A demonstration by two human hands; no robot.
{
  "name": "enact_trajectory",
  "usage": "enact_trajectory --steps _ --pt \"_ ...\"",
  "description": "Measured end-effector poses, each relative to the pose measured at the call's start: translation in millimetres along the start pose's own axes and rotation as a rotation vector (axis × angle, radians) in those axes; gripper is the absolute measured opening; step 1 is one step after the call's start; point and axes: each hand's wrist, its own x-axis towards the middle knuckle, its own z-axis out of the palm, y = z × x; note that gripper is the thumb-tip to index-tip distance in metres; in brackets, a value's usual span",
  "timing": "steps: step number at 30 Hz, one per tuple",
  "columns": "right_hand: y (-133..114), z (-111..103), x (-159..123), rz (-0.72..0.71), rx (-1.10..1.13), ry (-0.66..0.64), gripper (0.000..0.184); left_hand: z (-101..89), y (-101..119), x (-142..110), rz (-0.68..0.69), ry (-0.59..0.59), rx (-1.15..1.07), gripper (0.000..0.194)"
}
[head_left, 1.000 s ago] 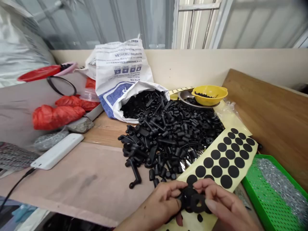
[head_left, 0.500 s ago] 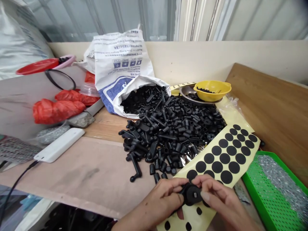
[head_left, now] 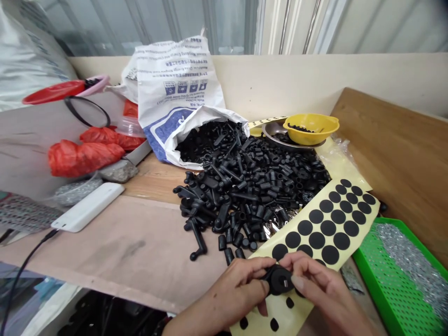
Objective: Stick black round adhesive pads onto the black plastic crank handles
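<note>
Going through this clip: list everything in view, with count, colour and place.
plastic parts: many, black, heaped mid-bench
woven sack: one, white and blue, behind the heap, spilling parts
bowl: one, yellow, back right, on a steel dish
steel dish: one, silver, under the bowl
dot sheet: one, cream with black dots, front right
perforated tray: one, green, right edge, holding grey bits
white case: one, white, left of the heap
plastic bags: at least two, red, far left
round part: one, black, between the hands
left hand: one, pinching the round part
right hand: one, pinching the round part
</note>
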Motion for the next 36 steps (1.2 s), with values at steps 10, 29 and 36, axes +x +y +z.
enact_trajectory --steps 10,29,36 --pt "2 2 0 -0.041 -0.034 0.012 0.024 0.6 -14 3 0.042 0.041 -0.037 0.041" --pt "10 0 -5 -0.076 -0.099 0.017 0.022 16.1 -12 -1 0.097 0.276 -0.024 0.033" --pt "14 1 -1 0.153 0.270 0.008 0.025 15.0 -12 -3 0.085 0.304 -0.099 0.042"
